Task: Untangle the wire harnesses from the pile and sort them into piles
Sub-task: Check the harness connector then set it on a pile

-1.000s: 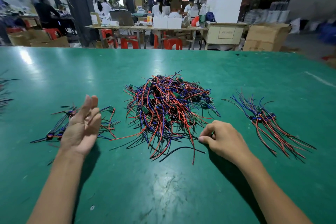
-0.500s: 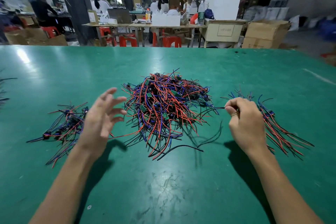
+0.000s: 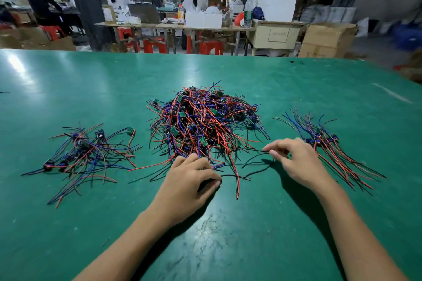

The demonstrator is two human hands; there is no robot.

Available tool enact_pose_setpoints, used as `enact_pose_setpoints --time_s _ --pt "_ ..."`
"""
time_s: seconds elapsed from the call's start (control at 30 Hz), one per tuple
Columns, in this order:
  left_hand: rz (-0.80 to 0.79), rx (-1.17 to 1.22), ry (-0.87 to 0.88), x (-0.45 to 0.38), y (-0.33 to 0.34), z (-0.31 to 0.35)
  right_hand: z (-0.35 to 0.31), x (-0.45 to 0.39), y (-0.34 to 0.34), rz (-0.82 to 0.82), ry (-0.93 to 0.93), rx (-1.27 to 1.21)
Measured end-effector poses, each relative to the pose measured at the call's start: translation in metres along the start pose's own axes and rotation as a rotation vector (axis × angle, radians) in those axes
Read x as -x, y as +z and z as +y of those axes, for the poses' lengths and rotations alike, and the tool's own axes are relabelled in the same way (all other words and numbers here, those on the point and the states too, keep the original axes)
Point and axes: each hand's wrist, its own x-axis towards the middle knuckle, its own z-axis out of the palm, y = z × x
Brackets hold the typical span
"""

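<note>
A big tangled pile of red, blue and black wire harnesses [image 3: 205, 118] with small green boards lies in the middle of the green table [image 3: 228, 235]. A smaller sorted pile [image 3: 89, 153] lies to its left, another sorted pile [image 3: 326, 141] to its right. My left hand [image 3: 191, 178] rests at the near edge of the big pile, fingers curled down onto wires and a small board there. My right hand [image 3: 294, 157] sits between the big pile and the right pile, its fingertips pinching a thin black wire [image 3: 255, 159].
The table's far edge [image 3: 205, 53] runs across the view. Beyond it stand workbenches, red stools [image 3: 210, 47], cardboard boxes [image 3: 326, 39] and several people at work. A few stray wires [image 3: 3, 92] show at the far left edge.
My left hand has come from the left pile across to the near edge of the big pile and curled down onto wires. My right hand swung right, then back toward the pile, still pinching a black wire.
</note>
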Motion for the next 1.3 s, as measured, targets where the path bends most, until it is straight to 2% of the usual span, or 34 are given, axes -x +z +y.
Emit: enact_pose_setpoints --time_s 0.13,0.27,0.5,0.63,0.73,0.8,0.9,1.0,1.07,1.17,1.3 --pt "0.034 -0.049 -0.083 0.002 0.001 0.003 0.004 -0.001 0.001 -0.106 0.012 0.167" --pt "0.036 -0.121 -0.148 0.003 0.004 0.003 0.000 0.000 0.007 -0.186 0.012 0.135" --pt "0.043 -0.146 -0.225 0.002 0.009 0.010 -0.008 0.000 0.010 -0.103 -0.010 0.291" --pt "0.025 -0.188 -0.200 0.002 0.011 0.016 -0.012 0.001 0.014 -0.086 -0.065 0.370" --pt "0.096 -0.099 -0.179 0.002 0.004 0.014 -0.003 0.000 0.009 -0.017 -0.040 0.403" --pt "0.217 0.007 -0.186 -0.001 0.001 0.015 0.005 0.000 0.001 0.105 0.030 0.255" --pt "0.460 0.318 -0.325 -0.006 0.000 0.019 0.002 0.001 -0.007 0.255 0.051 -0.294" --pt "0.466 0.770 -0.425 -0.010 0.001 0.020 -0.035 0.009 0.002 0.222 0.009 -0.767" --pt "0.428 0.942 -0.474 -0.010 0.000 0.020 -0.059 0.014 0.017 0.120 0.006 -0.888" --pt "0.388 1.077 -0.522 -0.010 0.001 0.024 -0.089 0.026 0.045 -0.034 -0.020 -0.948" --pt "0.380 1.215 -0.589 -0.009 0.002 0.025 -0.107 0.038 0.070 -0.084 0.093 -1.017"
